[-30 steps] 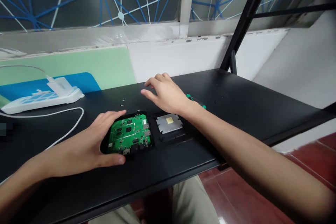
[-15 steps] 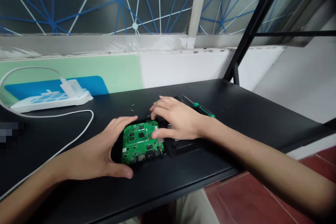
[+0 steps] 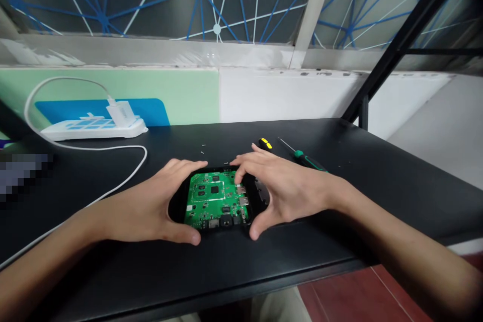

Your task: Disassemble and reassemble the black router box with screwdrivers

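And here's the green circuit board [image 3: 215,196], face up in its black case [image 3: 178,207], on the near middle of the black desk [image 3: 234,271]. Left hand [image 3: 162,201] curves round the case's left side, fingers reaching the far edge, thumb by the near one; right hand [image 3: 283,186] arches over the right end, fingers bent at the far right corner, thumb pointing down and nearer. Neither is clenched; how firmly either grips, I can't tell. A dark piece [image 3: 259,192] peeks out under the right palm, mostly hidden.

Out past the hands, tiny metal bits [image 3: 202,152] dot the desk, and a yellow-and-black object [image 3: 265,143] lies left of a green-and-black screwdriver [image 3: 309,161], its tip towards the far left. Far left, a white power strip [image 3: 94,131] carries a charger [image 3: 121,112], its white cable [image 3: 145,155] looping nearer. Beyond: green-and-white wall [image 3: 264,95], blue-lined window [image 3: 256,5], black frame [image 3: 400,40] at right. Down right, red floor tiles [image 3: 339,294]!
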Demonstrator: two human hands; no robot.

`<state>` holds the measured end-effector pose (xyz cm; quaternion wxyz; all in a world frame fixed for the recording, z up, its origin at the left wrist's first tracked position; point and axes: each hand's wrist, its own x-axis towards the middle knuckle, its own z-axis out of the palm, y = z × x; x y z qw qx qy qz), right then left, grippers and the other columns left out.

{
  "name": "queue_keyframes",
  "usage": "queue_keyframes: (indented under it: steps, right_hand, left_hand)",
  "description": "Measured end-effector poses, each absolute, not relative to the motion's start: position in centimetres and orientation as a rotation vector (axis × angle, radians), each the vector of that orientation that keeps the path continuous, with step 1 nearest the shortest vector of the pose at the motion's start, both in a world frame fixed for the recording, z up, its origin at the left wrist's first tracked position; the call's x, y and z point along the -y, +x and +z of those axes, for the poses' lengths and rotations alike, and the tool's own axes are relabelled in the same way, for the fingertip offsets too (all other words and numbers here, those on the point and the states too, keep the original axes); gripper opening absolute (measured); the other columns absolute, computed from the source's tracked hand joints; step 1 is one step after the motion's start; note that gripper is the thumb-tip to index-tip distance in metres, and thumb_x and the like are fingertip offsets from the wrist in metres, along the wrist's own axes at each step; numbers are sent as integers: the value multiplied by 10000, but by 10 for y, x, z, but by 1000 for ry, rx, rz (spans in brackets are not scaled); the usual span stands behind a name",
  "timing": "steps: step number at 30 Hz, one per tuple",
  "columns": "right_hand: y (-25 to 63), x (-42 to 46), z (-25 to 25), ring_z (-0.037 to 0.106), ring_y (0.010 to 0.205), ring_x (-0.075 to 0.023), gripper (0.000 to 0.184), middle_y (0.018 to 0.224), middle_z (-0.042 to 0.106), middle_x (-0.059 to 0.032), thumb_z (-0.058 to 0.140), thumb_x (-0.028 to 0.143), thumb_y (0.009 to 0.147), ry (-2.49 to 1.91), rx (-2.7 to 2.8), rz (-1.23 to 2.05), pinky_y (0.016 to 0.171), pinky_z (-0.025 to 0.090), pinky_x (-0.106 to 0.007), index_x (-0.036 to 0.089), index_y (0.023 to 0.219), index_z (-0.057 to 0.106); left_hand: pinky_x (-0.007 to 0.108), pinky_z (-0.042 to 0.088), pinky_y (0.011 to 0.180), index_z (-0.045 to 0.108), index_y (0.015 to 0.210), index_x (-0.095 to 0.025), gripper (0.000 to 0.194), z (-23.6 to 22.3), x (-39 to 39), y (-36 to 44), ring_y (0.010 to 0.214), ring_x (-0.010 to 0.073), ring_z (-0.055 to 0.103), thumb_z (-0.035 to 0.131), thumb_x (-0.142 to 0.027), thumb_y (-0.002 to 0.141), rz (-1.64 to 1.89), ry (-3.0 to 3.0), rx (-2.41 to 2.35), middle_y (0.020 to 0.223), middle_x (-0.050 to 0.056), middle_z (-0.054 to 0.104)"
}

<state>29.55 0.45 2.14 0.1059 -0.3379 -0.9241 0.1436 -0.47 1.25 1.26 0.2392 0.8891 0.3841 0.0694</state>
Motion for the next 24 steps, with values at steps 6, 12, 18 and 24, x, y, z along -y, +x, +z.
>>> queue_keyframes:
  steps: [6, 12, 18, 24]
  right_hand:
    - [294, -3, 21, 415, 1519, -324, 661, 1478, 517, -188, 875, 595, 658, -1014, 2717, 506, 1300, 267, -556, 194, 1091, 580]
    - [292, 1, 24, 341, 1562, -317, 568, 1585, 383, -165, 887, 511, 684, -1038, 2659, 641, 1119, 514, -404, 209, 1068, 597]
    - [291, 0, 21, 410, 1510, -332, 700, 1573, 410, -193, 857, 593, 691, -1034, 2649, 379, 1181, 447, -500, 195, 1205, 594]
    - [292, -2, 22, 524, 1407, -319, 653, 1481, 493, -174, 869, 597, 672, -1098, 2657, 495, 1134, 497, -456, 176, 1120, 648]
  left_hand:
    - [617, 415, 1177, 278, 1571, -273, 1085, 10, -13, -5, 1430, 414, 406, 805, -698, 723, 210, 2458, -1052, 1541, 140, 419]
    - [595, 439, 1156, 276, 1576, -293, 1050, 5, -16, -7, 1400, 394, 442, 805, -663, 747, 249, 2506, -1011, 1499, 124, 465]
    - [592, 409, 1185, 272, 1594, -298, 1087, 0, -20, -12, 1419, 400, 425, 814, -665, 727, 284, 2504, -1058, 1514, 119, 453]
    - [597, 364, 1219, 240, 1609, -289, 1124, 2, -17, -9, 1467, 400, 366, 809, -675, 720, 274, 2446, -1121, 1577, 133, 383]
